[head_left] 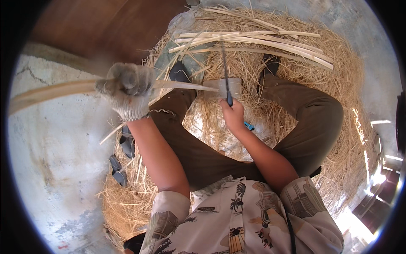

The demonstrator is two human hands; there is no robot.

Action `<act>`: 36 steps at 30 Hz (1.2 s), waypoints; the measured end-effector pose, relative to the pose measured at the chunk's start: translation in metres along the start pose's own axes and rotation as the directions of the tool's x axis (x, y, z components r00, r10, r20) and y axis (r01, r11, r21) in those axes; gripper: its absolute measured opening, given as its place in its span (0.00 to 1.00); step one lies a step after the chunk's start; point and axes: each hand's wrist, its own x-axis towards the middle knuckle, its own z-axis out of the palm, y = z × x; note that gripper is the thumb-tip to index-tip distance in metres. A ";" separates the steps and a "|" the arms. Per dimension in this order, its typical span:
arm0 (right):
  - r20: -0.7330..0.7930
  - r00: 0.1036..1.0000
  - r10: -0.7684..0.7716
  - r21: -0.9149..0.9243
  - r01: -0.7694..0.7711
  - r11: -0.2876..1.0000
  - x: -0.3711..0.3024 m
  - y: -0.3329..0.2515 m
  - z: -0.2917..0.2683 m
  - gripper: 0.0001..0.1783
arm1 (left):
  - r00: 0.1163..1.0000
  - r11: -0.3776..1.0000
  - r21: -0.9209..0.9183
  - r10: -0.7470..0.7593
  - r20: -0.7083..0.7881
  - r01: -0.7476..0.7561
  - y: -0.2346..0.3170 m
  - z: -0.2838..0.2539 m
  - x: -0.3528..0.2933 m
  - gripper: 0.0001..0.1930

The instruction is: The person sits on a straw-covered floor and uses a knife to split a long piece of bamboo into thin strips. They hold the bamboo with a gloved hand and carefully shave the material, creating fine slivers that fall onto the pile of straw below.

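Note:
My left hand (127, 86), in a pale knitted work glove with a grey palm, is closed around a long bamboo strip (55, 94). The strip runs from the far left past the glove, and its narrow end points toward the middle. My bare right hand (233, 115) grips the dark handle of a long thin knife (225, 70), whose blade points away from me. The strip's tip lies close to the blade near the handle; whether they touch I cannot tell. Beneath them, between my feet, is a flat greyish block (235, 86).
Several split bamboo strips (262, 40) lie beyond my feet on a heap of pale shavings (338, 84) that surrounds me. A small blue object (249, 126) lies by my right wrist. Dark sandals (118, 170) rest near the pale wall (55, 156) at left. A brown panel (101, 29) stands at upper left.

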 end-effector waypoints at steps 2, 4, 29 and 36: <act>0.016 0.999 -0.052 -0.086 0.054 0.995 0.003 0.018 -0.002 0.16 | 0.999 0.991 -0.134 0.015 -0.049 -0.021 -0.005 -0.002 -0.001 0.30; 0.102 0.991 0.083 -0.298 -0.049 0.953 0.006 0.056 -0.016 0.17 | 0.987 0.994 -0.089 0.054 -0.154 -0.069 -0.010 0.010 0.001 0.28; -0.028 0.991 0.128 0.046 -0.127 0.991 0.009 0.062 -0.013 0.12 | 0.988 0.985 -0.125 0.104 -0.111 -0.118 -0.018 0.013 -0.015 0.16; 0.089 0.903 0.420 -0.187 -0.399 0.898 -0.001 0.055 -0.012 0.13 | 0.958 0.992 0.080 0.112 -0.262 -0.095 -0.015 0.018 -0.015 0.21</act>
